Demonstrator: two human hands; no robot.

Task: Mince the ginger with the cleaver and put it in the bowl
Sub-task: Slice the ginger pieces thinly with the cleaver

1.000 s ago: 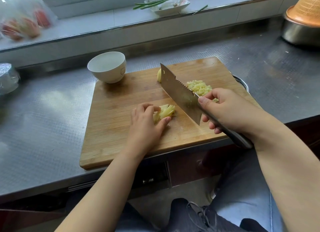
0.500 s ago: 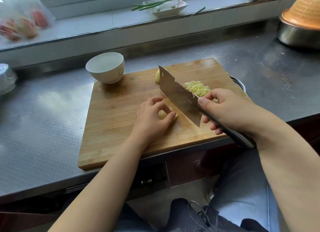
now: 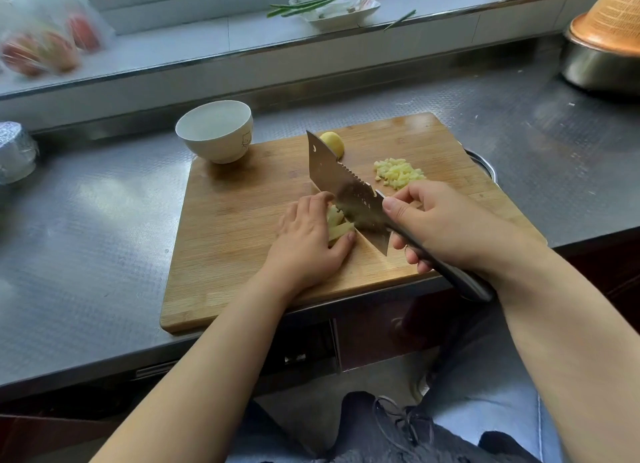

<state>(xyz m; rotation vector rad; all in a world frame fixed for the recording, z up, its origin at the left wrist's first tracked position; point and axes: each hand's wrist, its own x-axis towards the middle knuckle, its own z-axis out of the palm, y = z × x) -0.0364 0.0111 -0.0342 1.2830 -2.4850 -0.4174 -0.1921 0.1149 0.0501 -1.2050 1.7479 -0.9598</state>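
On the wooden cutting board my left hand holds a bundle of ginger strips between curled fingers and thumb. My right hand grips the cleaver by its metal handle, thumb on the blade's flat. The blade stands right against the ginger strips and my left fingers. A pile of minced ginger lies on the board behind my right hand. A whole ginger piece sits at the board's far edge, partly behind the blade. The white bowl stands empty at the board's far left corner.
The board lies on a steel counter, overhanging its front edge. A foil-wrapped thing sits far left. A metal pot with an orange lid stands far right. On the sill are a dish with green onions and a bag of produce.
The cleaver has moved left and come down beside the ginger strips. My left hand has shifted right and closed round the strips, pressing them to the board.
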